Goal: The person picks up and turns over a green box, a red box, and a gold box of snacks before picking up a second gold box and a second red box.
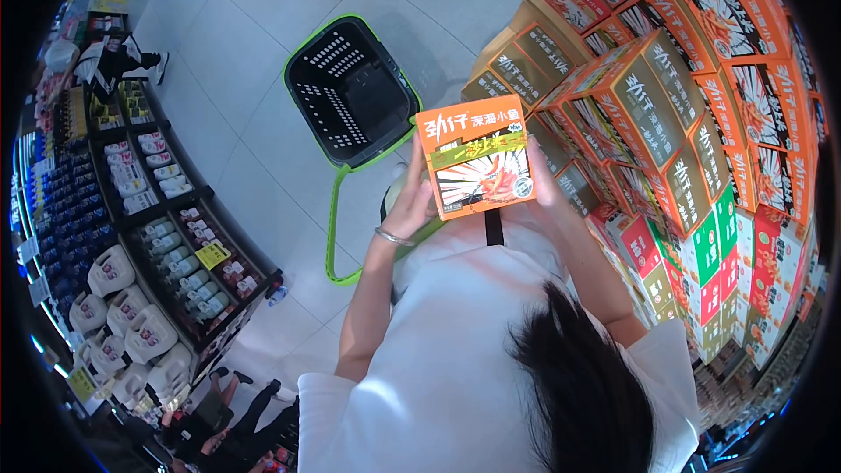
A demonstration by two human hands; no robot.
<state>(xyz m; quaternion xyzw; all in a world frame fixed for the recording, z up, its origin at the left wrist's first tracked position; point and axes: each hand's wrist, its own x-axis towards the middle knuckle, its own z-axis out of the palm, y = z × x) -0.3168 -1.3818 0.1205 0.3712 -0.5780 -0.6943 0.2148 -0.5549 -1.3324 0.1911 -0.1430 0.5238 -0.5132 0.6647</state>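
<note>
In front of the white shirt (438, 324), an orange box (477, 184) is gripped at its side edges, left hand (412, 203) on one, right hand (547, 182) on the other. Header lettering reads 劲仔 深海小鱼; the green band below reads 一秒上头. Smaller print is illegible. Stacked boxes (653, 109) at right carry the same 劲仔 mark. A green-rimmed black basket (317, 66) stands on the floor (232, 92).

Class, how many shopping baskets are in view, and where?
1: the basket is on the floor, forward and left of the box held between the left hand and right hand. Others may be hidden.
</note>
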